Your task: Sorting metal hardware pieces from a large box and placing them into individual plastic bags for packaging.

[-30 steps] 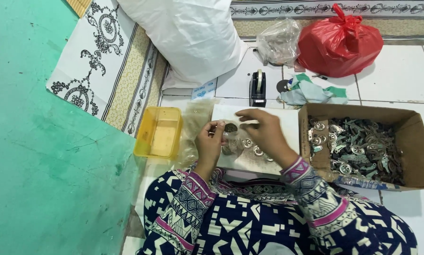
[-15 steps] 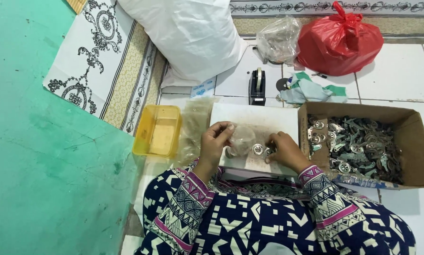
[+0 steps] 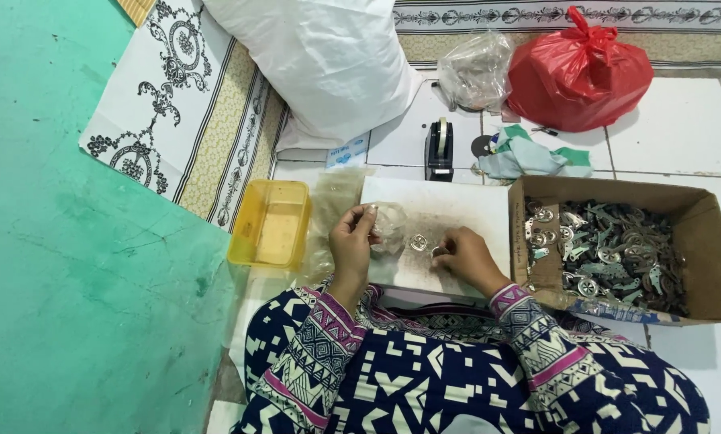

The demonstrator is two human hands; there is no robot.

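My left hand pinches the edge of a small clear plastic bag over a white board on my lap. My right hand rests on the board with its fingertips closed on a small round metal part. Another round metal part lies on the board between the hands. A cardboard box full of several small metal parts stands just to the right of my right hand.
A yellow plastic tub sits left of the board on clear plastic sheeting. Beyond the board stand a black tape dispenser, crumpled cloth, a clear bag, a red tied bag and a white sack. Green wall at left.
My right hand came down from above the bag to the near part of the board. My left hand kept its hold on the clear bag and stayed at the board's left side.
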